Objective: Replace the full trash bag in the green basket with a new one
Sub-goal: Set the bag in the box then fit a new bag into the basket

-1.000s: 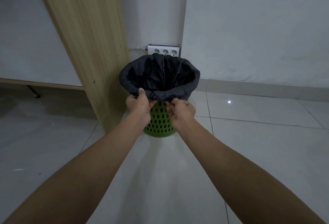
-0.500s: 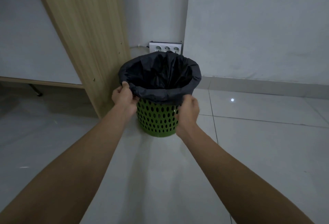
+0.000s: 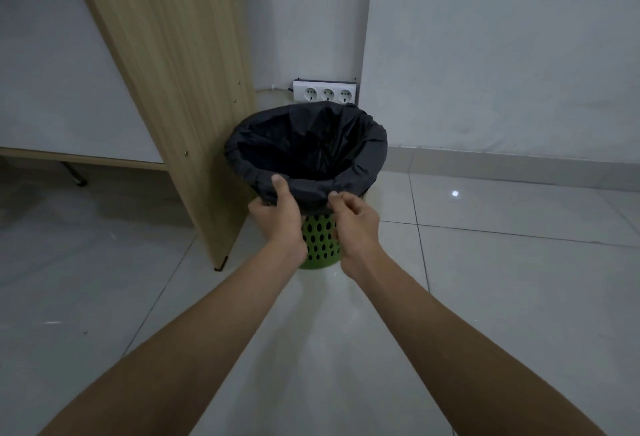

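- green basket (image 3: 320, 245) stands upright on the tiled floor (image 3: 485, 297), just beside the wooden panel (image 3: 180, 89) on its left. The power strip (image 3: 325, 92) is behind it on the far side.
- black trash bag (image 3: 311, 144) sits in the basket with its mouth open and its edge folded out and down over the rim all round. The interior reads as a dark hollow, so can't tell how full it is.
- left hand (image 3: 277, 217): clamped on the folded edge at the near-left of the rim, thumb on top.
- right hand (image 3: 353, 224): pinching the same edge just to the right, fingertips closed on the plastic.
- The hands are close together but not touching, both on the near arc, neither clearly nearer.
- key relation: the bag edge is at the fingertips and the basket body is directly below the hands. The rest of the rim runs away toward the far side. The basket's long axis is vertical, so the bag comes off upward or seats downward.
- my read: the work is on the rim fold. The far arc is outside this grip, so the hands would need to spread round the rim.
- risk: the thin plastic could tear at the pinch, and a light basket may lift or tip with the bag.
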